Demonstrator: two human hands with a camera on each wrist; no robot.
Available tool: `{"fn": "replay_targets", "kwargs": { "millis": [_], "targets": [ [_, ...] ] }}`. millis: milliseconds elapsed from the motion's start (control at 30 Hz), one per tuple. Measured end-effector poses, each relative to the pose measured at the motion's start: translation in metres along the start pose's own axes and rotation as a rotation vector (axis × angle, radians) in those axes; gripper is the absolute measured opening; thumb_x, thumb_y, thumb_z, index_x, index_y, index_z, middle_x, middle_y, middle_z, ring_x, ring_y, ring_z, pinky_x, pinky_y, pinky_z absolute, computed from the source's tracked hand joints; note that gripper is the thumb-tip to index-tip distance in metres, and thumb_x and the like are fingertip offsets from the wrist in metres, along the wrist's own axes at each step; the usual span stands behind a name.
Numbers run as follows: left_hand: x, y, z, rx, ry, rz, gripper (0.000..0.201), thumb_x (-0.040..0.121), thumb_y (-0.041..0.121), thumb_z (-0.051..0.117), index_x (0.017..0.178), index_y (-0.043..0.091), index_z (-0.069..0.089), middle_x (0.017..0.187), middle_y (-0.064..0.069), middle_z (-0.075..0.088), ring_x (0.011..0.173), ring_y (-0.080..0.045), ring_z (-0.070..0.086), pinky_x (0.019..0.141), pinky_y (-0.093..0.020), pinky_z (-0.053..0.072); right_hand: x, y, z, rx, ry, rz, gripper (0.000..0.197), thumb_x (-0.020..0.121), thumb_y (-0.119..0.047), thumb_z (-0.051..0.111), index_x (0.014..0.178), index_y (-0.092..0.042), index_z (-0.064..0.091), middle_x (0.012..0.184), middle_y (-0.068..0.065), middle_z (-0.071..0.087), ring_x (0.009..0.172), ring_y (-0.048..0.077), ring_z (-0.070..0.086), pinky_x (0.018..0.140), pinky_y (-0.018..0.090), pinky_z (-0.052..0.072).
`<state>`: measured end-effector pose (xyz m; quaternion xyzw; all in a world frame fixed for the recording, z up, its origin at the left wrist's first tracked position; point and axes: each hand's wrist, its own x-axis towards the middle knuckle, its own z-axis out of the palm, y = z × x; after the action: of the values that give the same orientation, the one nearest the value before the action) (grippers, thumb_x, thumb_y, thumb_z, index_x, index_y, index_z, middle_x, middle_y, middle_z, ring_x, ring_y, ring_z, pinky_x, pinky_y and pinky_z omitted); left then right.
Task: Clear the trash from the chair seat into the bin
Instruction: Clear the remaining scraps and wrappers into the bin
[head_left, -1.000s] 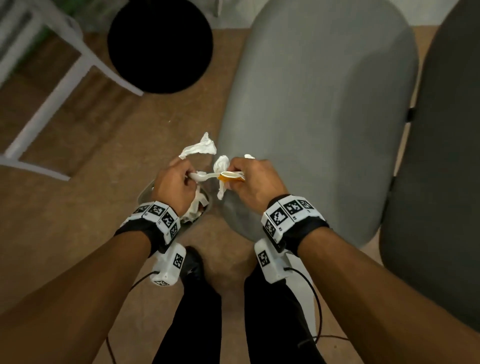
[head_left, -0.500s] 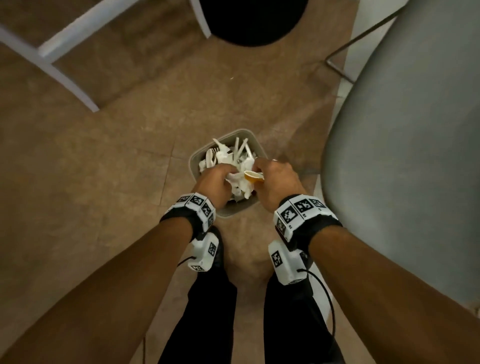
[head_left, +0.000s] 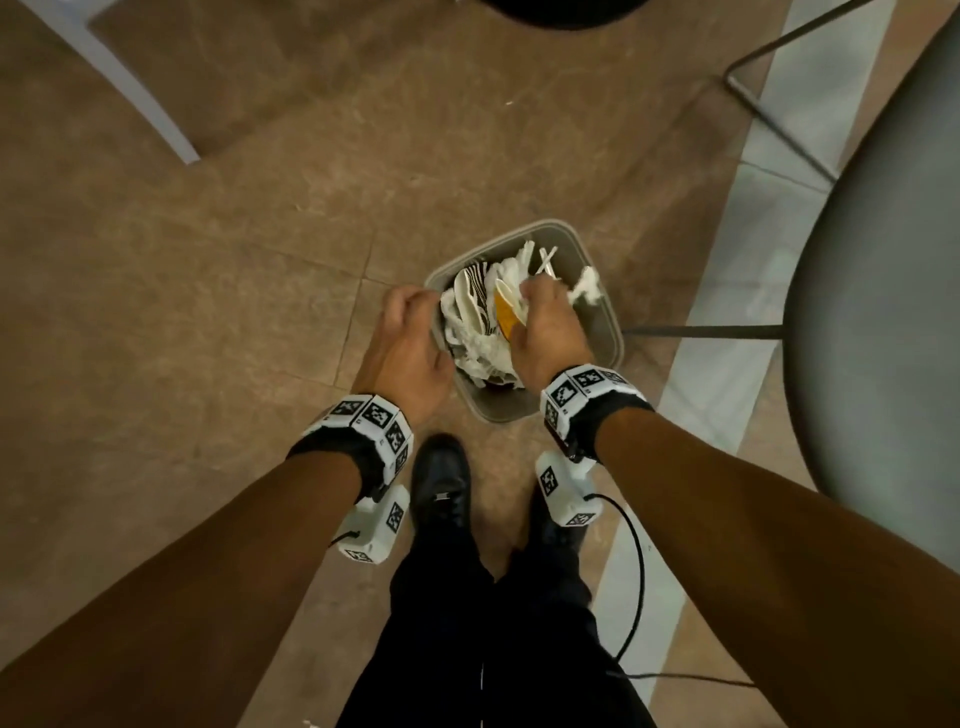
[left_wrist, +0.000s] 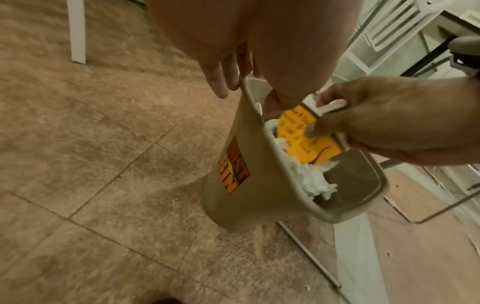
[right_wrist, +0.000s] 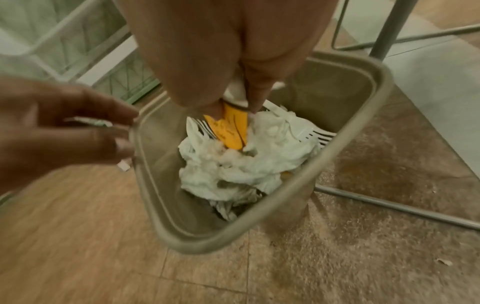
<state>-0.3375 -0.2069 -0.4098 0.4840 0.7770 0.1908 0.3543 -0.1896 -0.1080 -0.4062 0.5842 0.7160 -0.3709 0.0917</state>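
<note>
Since half a second ago the left hand (head_left: 402, 345) has come away from the trash and now rests at the left rim of the bin (head_left: 602, 332), its fingers (left_wrist: 221, 82) straight and released, touching the rim edge; I judge it steadies the bin so it does not tip while the other hand pushes. The right hand (head_left: 545, 332) is over the middle of the bin and its fingers (right_wrist: 253, 98) are grasping a flat yellow wrapper (right_wrist: 228, 131) together with a piece of white paper. The wrapper is held by its upper end, so its long axis stands nearly upright and its free end points down into the crumpled tissues (right_wrist: 233, 168), which seems a good way to slide it inside a bin that is already full. White plastic forks (right_wrist: 317, 135) stick out at the far right side. The bin stands on the brown tiled floor (head_left: 208, 286), just left of the grey chair seat (head_left: 883, 338), which is only partly in view
</note>
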Motion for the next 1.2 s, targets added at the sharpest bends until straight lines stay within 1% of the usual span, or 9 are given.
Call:
{"fn": "replay_targets", "kwargs": {
  "millis": [133, 300, 467, 667, 767, 833, 933, 1067, 1200],
  "targets": [
    [0.0, 0.0, 0.021, 0.016, 0.105, -0.016, 0.068, 0.08, 0.009, 0.071, 0.14, 0.013, 0.04, 0.145, -0.007, 0.029, 0.124, -0.017, 0.044, 0.102, -0.018, 0.038, 0.011, 0.011, 0.027, -0.105, -0.051, 0.029, 0.042, 0.089, -0.01, 0.055, 0.126, -0.03, 0.048, 0.116, 0.013, 0.061, 0.102, 0.036, 0.062, 0.089, 0.043, 0.054],
    [-0.002, -0.009, 0.035, 0.045, 0.124, 0.01, 0.071, 0.079, 0.009, 0.069, 0.142, 0.012, 0.036, 0.146, -0.007, 0.024, 0.118, -0.022, 0.048, 0.097, -0.035, 0.051, 0.038, 0.025, 0.044, -0.087, -0.07, 0.028, 0.033, 0.091, -0.008, 0.054, 0.118, -0.028, 0.053, 0.104, 0.012, 0.068, 0.092, 0.033, 0.065, 0.08, 0.038, 0.055],
    [-0.003, -0.008, 0.037, 0.053, 0.104, 0.007, 0.07, 0.081, 0.008, 0.063, 0.144, 0.013, 0.032, 0.147, -0.007, 0.022, 0.106, -0.025, 0.055, 0.089, -0.039, 0.055, 0.047, 0.026, 0.044, -0.165, -0.137, -0.013, 0.029, 0.091, -0.016, 0.056, 0.118, -0.026, 0.057, 0.109, 0.013, 0.064, 0.094, 0.033, 0.062, 0.085, 0.035, 0.052],
    [-0.005, 0.001, 0.025, 0.132, 0.005, -0.041, 0.072, 0.081, 0.011, 0.064, 0.144, 0.015, 0.03, 0.149, -0.002, 0.019, 0.082, -0.027, 0.06, 0.079, -0.043, 0.056, 0.023, 0.01, 0.036, -0.371, -0.398, -0.076, 0.058, 0.08, -0.047, 0.065, 0.133, -0.029, 0.052, 0.137, 0.016, 0.051, 0.12, 0.041, 0.055, 0.102, 0.044, 0.049],
    [-0.01, 0.011, 0.012, 0.158, -0.103, -0.077, 0.07, 0.083, 0.015, 0.064, 0.144, 0.019, 0.03, 0.157, -0.001, 0.013, 0.105, -0.032, 0.06, 0.091, -0.043, 0.054, 0.003, 0.005, 0.021, -0.398, -0.36, -0.134, 0.052, 0.088, -0.036, 0.058, 0.138, -0.019, 0.053, 0.14, 0.017, 0.05, 0.124, 0.042, 0.054, 0.103, 0.047, 0.049],
    [-0.018, 0.023, 0.002, 0.182, -0.194, -0.131, 0.059, 0.088, 0.017, 0.061, 0.142, 0.018, 0.039, 0.161, -0.003, 0.012, 0.124, -0.032, 0.053, 0.102, -0.041, 0.048, -0.009, 0.003, 0.004, -0.35, -0.301, -0.167, 0.05, 0.09, -0.021, 0.059, 0.139, -0.012, 0.05, 0.152, 0.016, 0.035, 0.125, 0.042, 0.052, 0.104, 0.045, 0.048],
    [-0.031, 0.044, -0.015, 0.264, -0.313, -0.156, 0.05, 0.091, 0.019, 0.057, 0.14, 0.016, 0.046, 0.155, -0.005, 0.025, 0.128, -0.03, 0.051, 0.105, -0.041, 0.045, -0.032, -0.003, -0.026, -0.279, -0.271, -0.192, 0.056, 0.092, -0.019, 0.059, 0.145, -0.011, 0.043, 0.161, 0.011, 0.018, 0.13, 0.041, 0.05, 0.106, 0.045, 0.046],
    [-0.062, 0.075, -0.048, 0.309, -0.438, -0.2, 0.049, 0.092, 0.024, 0.054, 0.14, 0.015, 0.047, 0.143, -0.009, 0.045, 0.126, -0.028, 0.052, 0.104, -0.036, 0.044, -0.081, -0.008, -0.074, -0.112, -0.254, -0.162, 0.052, 0.094, -0.024, 0.055, 0.144, -0.013, 0.045, 0.145, 0.015, 0.048, 0.127, 0.037, 0.054, 0.104, 0.045, 0.047],
    [-0.127, 0.111, -0.096, 0.278, -0.47, -0.312, 0.041, 0.095, 0.02, 0.052, 0.135, 0.01, 0.053, 0.135, -0.013, 0.057, 0.122, -0.03, 0.056, 0.1, -0.033, 0.045, -0.174, 0.014, -0.125, -0.113, -0.293, -0.107, 0.03, 0.093, -0.029, 0.05, 0.115, -0.015, 0.064, 0.115, 0.015, 0.071, 0.109, 0.034, 0.065, 0.092, 0.036, 0.05]
  ]
}}
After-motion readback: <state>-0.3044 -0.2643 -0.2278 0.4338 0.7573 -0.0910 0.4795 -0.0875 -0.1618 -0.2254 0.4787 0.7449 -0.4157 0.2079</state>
